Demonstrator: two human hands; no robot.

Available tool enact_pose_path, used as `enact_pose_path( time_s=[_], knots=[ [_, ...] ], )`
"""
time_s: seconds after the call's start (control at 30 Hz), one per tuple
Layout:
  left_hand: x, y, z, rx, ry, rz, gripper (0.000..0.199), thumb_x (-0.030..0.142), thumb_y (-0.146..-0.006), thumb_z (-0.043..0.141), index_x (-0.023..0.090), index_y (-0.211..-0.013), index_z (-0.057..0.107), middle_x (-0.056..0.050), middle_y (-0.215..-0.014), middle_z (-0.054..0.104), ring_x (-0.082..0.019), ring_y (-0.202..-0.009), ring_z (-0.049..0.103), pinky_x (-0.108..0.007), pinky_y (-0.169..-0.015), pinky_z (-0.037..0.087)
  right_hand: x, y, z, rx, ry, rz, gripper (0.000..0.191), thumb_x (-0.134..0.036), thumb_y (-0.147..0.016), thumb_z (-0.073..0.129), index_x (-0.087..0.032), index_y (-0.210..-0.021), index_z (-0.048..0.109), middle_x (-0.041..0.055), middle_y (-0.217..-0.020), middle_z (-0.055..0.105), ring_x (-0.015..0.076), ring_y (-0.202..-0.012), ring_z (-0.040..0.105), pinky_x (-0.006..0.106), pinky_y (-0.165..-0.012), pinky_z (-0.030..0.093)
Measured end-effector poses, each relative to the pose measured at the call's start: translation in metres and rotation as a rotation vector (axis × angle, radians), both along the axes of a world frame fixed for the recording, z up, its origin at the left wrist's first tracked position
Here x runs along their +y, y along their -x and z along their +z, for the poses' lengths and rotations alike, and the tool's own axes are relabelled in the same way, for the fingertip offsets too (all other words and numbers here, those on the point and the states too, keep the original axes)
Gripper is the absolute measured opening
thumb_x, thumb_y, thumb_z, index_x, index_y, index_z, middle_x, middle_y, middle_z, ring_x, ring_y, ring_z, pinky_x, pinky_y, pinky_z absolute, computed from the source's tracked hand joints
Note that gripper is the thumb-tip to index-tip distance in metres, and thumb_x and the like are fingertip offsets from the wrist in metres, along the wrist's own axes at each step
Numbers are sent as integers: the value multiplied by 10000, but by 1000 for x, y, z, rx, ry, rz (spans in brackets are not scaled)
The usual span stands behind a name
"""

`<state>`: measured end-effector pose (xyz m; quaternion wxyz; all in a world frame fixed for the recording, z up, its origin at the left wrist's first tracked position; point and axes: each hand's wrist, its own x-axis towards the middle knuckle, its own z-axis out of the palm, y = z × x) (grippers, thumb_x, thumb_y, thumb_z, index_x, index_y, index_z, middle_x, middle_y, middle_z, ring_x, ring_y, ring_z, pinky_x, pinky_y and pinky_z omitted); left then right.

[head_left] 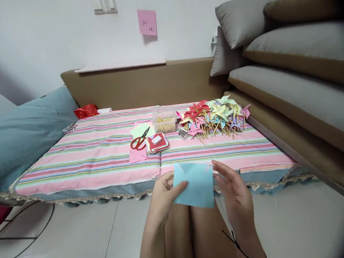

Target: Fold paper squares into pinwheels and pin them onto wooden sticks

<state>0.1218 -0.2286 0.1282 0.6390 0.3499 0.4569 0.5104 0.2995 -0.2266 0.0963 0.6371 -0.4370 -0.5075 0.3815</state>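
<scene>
The left hand (pixel 169 191) pinches a square of blue paper (pixel 196 191), thumb on top, above the lap (pixel 190 236) at the sofa's (pixel 133 90) front edge. The right hand (pixel 234 188) is loosely open at the sheet's right side, index fingertip by its upper corner; whether it touches, I cannot tell.

The sheet hides part of that front edge. Beyond it, scissors (pixel 143 135) lie across green paper (pixel 136 132) and pink paper (pixel 136 156), beside a paper stack (pixel 163 144) with a small white box (pixel 156 140) on top. Towards the back edge stands a plastic tub (pixel 172 128) of thin sticks (pixel 164 123), with a small open box (pixel 183 136) near it. Crowded pinwheels (pixel 218 111) fill the back right corner, beside piled cushions (pixel 295 39); a red bag (pixel 87 111) sits at the back left.

The seat's striped cloth (pixel 102 152) is finely ribbed and frilled along its front hem. The tub is see-through; the pinwheels have folded, pointed paper blades on slim sticks; the cushions are smooth grey and brown.
</scene>
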Motion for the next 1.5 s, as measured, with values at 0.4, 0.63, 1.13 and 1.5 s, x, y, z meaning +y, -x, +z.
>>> enact_pose_path(
  time_s=[0.4, 0.63, 1.13, 1.5],
  knots=[
    [-4, 7, -9, 24, 46, 201, 335, 305, -644, 845, 114, -891, 724, -58, -679, 759, -141, -587, 668, -226, -592, 519, 6, 11, -5, 248, 346, 239, 436, -393, -719, 808, -251, -1067, 587, 17, -805, 755, 163, -643, 658, 272, -614, 521],
    [-1, 7, -16, 94, 47, 230, 308, 317, -634, 844, 124, -841, 721, -39, -658, 744, -142, -584, 652, -224, -577, 500, 8, 12, -9, 133, 339, 177, 299, -436, -778, 743, -210, -966, 689, 50, -812, 742, 198, -736, 684, 308, -662, 554],
    [-8, 8, -21, 138, 3, 257, 363, 294, -630, 844, 137, -926, 704, -30, -772, 743, -143, -639, 651, -247, -613, 530, 7, -4, -17, -47, 186, 489, 156, -333, -843, 665, -279, -953, 761, 50, -1025, 722, 226, -906, 674, 349, -773, 557],
    [-11, 3, -21, 140, -1, 148, 329, 301, -653, 828, 153, -921, 705, -6, -713, 707, -126, -598, 609, -232, -581, 500, 4, 17, -12, 64, 195, 315, 163, -368, -769, 746, -227, -689, 727, 41, -796, 665, 175, -714, 606, 288, -599, 511]
  ],
)
